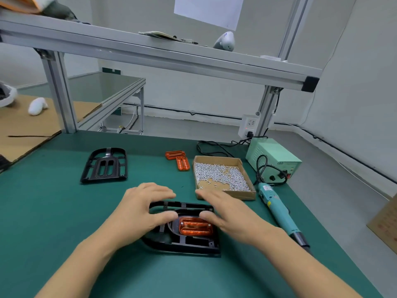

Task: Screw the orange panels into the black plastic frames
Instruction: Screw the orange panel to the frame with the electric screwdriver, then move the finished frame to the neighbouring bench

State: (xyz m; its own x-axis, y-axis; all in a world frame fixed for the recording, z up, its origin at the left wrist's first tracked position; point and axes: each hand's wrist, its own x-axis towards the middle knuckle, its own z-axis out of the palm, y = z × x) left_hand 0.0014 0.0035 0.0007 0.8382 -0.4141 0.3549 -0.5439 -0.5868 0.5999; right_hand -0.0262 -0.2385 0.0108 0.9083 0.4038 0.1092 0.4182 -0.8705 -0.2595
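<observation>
Where grey walls meet, green mat (64, 211), aluminium shelf (163, 54)

Screw box (223, 176) right of spare panels (177, 160)

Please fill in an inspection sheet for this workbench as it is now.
Surface: green bench mat.
Job's things: black plastic frame with orange panel seated in it, screw heads visible; second black frame without panel; two loose orange panels; cardboard tray of silver screws; teal electric screwdriver lying on mat.
Clutter: nothing seen.
Grips: left hand and right hand, fingers straight, over the near frame; contact unclear.
Cables: black cord from screwdriver to pale green power box.
Surroundings: aluminium shelf rail; wall socket.
</observation>
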